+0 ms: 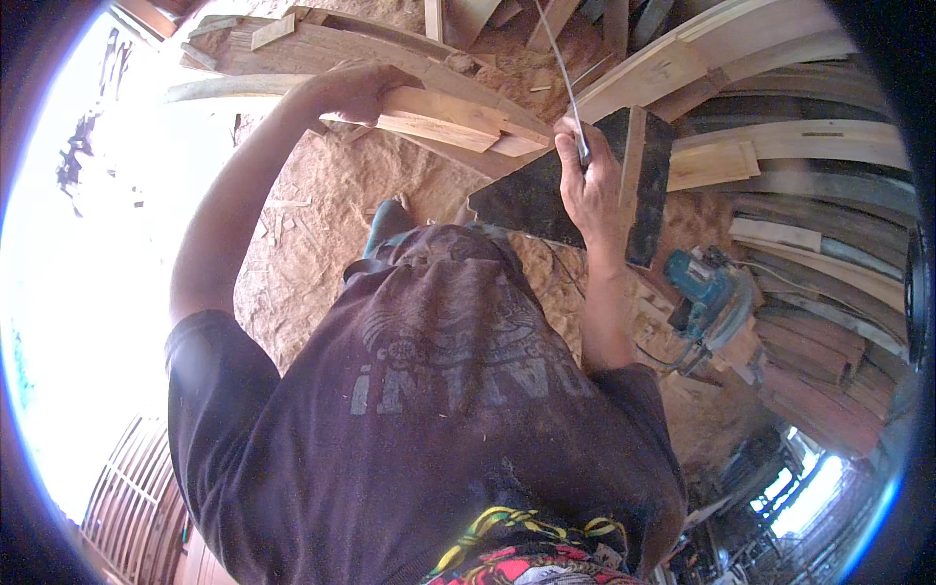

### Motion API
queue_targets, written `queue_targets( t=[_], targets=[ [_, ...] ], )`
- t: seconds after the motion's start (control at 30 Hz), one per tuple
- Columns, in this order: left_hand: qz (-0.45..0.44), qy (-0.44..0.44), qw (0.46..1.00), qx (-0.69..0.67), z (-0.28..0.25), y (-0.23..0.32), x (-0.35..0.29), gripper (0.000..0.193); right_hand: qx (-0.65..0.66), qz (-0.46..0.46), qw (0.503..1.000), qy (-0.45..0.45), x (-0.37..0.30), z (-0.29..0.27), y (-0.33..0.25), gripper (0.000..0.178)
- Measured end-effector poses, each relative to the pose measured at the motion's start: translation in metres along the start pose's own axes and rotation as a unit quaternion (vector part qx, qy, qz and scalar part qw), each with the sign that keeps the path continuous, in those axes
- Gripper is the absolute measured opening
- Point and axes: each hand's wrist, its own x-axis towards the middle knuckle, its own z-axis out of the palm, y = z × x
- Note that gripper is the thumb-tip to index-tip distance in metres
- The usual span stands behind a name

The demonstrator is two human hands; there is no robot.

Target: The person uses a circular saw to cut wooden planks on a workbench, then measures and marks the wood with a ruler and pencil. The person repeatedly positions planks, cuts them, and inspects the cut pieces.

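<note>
My left hand [359, 90] is wrapped round the left end of a pale wooden piece [439, 119] with a notched right end. A longer curved board [458, 83] lies just beyond the piece. In my right hand [591, 185], closed near the piece's right end, is a long thin metal strip [561, 63] that points up and away. Its exact kind cannot be made out. Behind my right wrist stands a black panel [526, 200] with a wooden strip [634, 156] along it.
A teal power tool [697, 283] with a cord rests right of my forearm. Curved boards [819, 146] are stacked along the right side. Sawdust and wood scraps cover the floor [312, 234]. A slatted wooden item [127, 487] stands at the lower left.
</note>
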Motion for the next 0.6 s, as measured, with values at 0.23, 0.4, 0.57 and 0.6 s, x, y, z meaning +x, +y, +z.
queue_targets(
  t=[0.23,0.4,0.57,0.6],
  targets=[
    [0.039,0.022,0.997,0.068,-0.003,0.001,-0.004,0.083,-0.181,-0.1,0.97,-0.126,-0.005,-0.008,-0.021,0.078],
    [0.062,0.071,0.989,0.11,0.005,-0.004,-0.004,0.074,-0.25,-0.11,0.955,-0.118,-0.011,0.003,-0.018,0.083],
    [0.057,0.058,0.995,0.059,0.006,-0.004,-0.002,0.078,-0.252,-0.091,0.951,-0.157,-0.004,-0.001,-0.026,0.085],
    [0.057,0.064,0.994,0.066,0.003,0.0,-0.003,0.077,-0.251,-0.093,0.951,-0.157,-0.004,-0.001,-0.027,0.085]
  ],
)
